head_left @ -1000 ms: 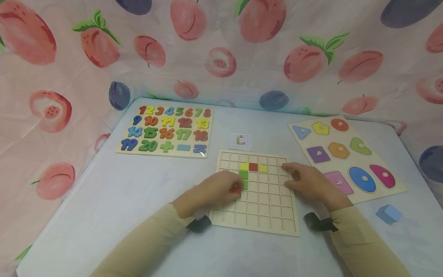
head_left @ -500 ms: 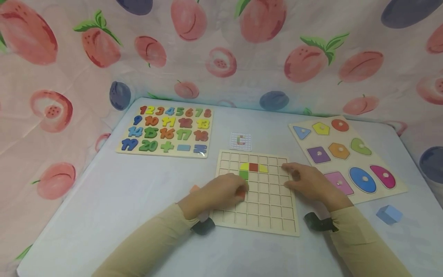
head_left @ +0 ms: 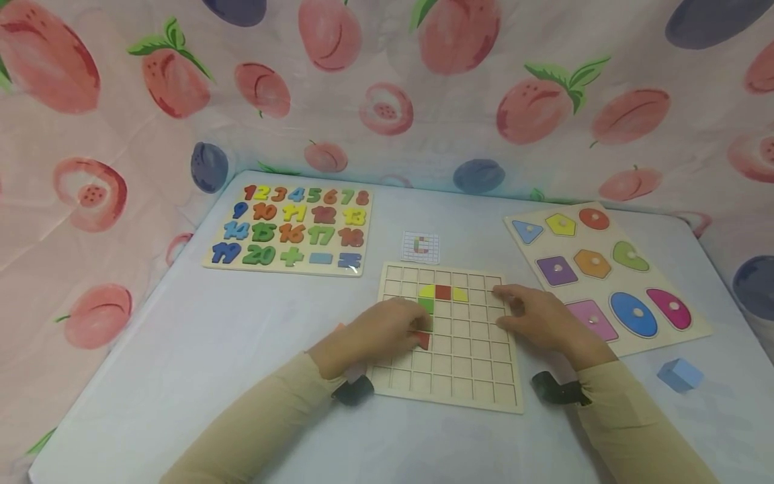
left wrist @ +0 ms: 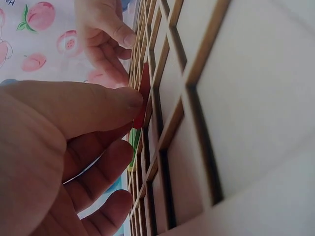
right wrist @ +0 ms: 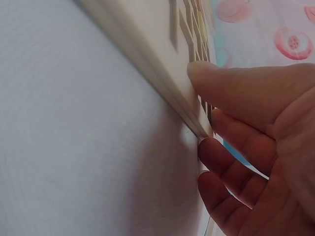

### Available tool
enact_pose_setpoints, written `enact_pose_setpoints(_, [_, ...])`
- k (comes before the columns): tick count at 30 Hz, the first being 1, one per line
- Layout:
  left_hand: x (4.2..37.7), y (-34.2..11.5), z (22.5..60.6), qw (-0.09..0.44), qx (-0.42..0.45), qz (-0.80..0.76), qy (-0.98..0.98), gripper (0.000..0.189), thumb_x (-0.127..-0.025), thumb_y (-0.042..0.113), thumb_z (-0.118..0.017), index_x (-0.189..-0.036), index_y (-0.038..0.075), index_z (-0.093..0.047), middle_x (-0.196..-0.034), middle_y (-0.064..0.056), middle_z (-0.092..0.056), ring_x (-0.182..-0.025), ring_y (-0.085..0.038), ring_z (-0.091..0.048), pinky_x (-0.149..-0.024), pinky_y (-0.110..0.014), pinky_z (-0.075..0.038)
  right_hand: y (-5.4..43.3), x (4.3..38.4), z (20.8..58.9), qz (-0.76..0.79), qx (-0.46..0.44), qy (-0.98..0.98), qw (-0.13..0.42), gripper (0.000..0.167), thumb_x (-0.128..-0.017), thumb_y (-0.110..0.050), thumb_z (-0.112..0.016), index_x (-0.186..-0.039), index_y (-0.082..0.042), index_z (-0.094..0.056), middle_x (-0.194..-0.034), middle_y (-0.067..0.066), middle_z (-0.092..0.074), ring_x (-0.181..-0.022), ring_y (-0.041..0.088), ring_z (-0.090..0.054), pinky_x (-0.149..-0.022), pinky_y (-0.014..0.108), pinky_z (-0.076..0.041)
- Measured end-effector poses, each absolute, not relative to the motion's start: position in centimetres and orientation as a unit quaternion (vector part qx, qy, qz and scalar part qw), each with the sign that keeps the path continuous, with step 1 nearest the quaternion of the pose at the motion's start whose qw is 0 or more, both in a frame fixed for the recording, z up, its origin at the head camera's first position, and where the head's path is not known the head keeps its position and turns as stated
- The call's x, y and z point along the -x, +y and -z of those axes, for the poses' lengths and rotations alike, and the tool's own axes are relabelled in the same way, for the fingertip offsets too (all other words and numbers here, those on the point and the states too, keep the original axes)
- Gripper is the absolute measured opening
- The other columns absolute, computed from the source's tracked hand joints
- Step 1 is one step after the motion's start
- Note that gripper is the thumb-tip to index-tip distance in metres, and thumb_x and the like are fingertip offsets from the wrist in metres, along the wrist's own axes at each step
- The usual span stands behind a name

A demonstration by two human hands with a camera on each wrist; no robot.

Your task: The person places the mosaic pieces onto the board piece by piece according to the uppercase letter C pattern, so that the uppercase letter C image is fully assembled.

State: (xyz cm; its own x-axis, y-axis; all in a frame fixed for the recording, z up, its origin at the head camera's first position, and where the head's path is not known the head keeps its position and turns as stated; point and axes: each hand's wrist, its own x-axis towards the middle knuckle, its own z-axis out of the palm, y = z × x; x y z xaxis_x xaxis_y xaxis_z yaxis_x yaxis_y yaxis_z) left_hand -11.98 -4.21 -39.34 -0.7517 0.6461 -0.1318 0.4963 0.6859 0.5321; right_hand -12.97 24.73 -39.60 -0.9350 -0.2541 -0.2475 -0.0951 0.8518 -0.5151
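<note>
A wooden grid board (head_left: 459,386) lies in the middle of the table. In its cells sit a red square tile (head_left: 443,292), two yellow curved tiles, one of them the right-hand yellow tile (head_left: 460,294), and a green tile (head_left: 426,306); more green lies partly under my fingers. My left hand (head_left: 387,333) pinches another red tile (head_left: 424,341) at the board, just below the green. In the left wrist view my thumb lies against that red tile (left wrist: 143,98). My right hand (head_left: 541,319) holds the board's right edge, thumb on top in the right wrist view.
A small pattern card (head_left: 420,247) lies behind the board. The number puzzle (head_left: 287,228) stands back left, a shape puzzle with knobs (head_left: 574,242) back right. A blue block (head_left: 680,374) sits at right. Something orange (head_left: 340,327) shows behind my left wrist.
My left hand moved slightly right with the red tile, then a little back, leaving more of that tile visible on the grid. The right hand has stayed on the board's edge.
</note>
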Motion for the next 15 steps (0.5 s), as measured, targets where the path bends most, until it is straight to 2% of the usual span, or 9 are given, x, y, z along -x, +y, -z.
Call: enact_pose_setpoints(15, [12.16, -3.86, 39.56, 0.153, -0.321, -0.228, 0.906, 0.016, -0.091, 0.014, -0.074, -0.107, 0.014, -0.070, -0.091, 0.009, -0.061, -0.088, -0.012, -0.054, -0.084, -0.026, -0.048, 24.73, 12.98, 39.68, 0.258, 0.088, 0.949, 0.157, 0.062, -0.090, -0.024, -0.072, -0.145, -0.007, -0.051, -0.144, 0.025, -0.049, -0.128, 0.044, -0.048, -0.104, 0.062, -0.037])
